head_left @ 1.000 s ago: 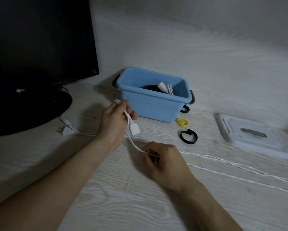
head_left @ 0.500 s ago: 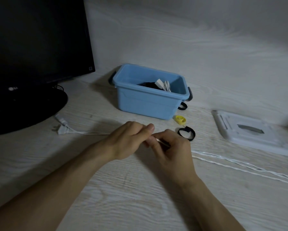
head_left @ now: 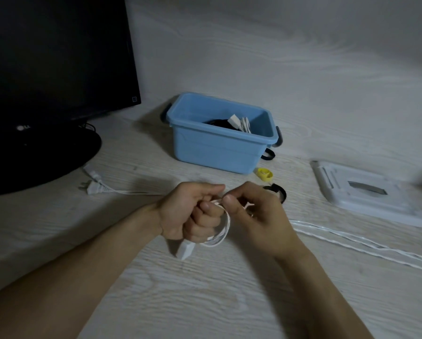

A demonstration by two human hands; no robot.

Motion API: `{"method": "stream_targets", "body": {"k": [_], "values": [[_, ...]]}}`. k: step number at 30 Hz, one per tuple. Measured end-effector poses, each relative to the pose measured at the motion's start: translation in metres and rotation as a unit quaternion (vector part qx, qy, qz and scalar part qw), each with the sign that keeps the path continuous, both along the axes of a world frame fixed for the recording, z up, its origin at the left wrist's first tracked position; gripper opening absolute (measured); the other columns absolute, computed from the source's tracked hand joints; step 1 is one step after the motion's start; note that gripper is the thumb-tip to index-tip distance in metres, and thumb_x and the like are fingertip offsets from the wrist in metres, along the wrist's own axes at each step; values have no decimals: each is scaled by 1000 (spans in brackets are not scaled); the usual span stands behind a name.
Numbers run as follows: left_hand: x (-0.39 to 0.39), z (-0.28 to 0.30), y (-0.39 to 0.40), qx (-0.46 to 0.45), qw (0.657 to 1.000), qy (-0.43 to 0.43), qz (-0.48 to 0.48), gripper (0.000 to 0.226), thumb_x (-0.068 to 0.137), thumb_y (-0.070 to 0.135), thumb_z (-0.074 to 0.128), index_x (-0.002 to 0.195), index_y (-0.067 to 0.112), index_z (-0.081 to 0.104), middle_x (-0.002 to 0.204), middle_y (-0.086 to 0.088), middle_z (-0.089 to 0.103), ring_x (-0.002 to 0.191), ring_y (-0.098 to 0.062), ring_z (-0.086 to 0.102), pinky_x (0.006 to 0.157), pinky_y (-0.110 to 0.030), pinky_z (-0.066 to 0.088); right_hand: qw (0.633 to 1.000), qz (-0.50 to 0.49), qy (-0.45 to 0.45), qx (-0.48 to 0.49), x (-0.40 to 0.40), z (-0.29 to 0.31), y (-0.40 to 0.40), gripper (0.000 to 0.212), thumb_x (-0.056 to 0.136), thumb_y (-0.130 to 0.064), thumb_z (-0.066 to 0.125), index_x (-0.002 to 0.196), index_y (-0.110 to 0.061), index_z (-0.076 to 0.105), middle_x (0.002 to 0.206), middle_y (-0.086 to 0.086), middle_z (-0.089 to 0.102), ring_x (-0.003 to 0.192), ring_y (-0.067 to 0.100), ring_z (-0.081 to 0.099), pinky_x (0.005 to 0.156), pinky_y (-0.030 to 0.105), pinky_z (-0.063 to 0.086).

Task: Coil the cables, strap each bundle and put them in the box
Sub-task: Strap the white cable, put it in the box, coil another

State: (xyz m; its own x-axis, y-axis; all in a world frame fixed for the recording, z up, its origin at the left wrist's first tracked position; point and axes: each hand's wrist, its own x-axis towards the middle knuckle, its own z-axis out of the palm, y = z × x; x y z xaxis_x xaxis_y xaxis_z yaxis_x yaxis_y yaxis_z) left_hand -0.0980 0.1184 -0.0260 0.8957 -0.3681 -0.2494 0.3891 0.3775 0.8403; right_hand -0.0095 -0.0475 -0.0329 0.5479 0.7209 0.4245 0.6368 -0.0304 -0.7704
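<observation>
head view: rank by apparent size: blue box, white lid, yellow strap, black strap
1. blue box
2. white lid, smaller in frame, though it lies flat and foreshortened, so its true size is unsure
3-4. yellow strap and black strap: alike; the black one is partly hidden by the right hand.

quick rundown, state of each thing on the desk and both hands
left hand: fisted around cable loops
right hand: pinching the cable
white cable: partly coiled, rest trailing right
blue box: open, bundles inside
lid: off, flat on desk
yellow strap: loose
black strap: loose
monitor: off
</observation>
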Motion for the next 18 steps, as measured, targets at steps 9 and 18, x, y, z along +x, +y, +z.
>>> {"method": "stream_targets", "body": {"k": [9, 18], "values": [[11, -8, -9, -22, 991, -45, 122, 35, 95, 32, 44, 65, 15, 49, 48, 6, 26, 38, -8, 27, 39, -22, 25, 921, 71, 381, -27, 3, -2, -1, 34, 85, -30, 57, 100, -1, 63, 92, 14, 70, 86, 26, 68, 81, 34, 58], [19, -6, -20, -2, 980, -57, 193, 36, 92, 36, 48, 67, 10, 50, 54, -1, 34, 50, -16, 41, 52, -25, 43, 958, -79, 267, 67, -1, -15, 14, 42, 95, -37, 62, 95, 5, 65, 83, 28, 71, 72, 47, 68, 75, 58, 56]]}}
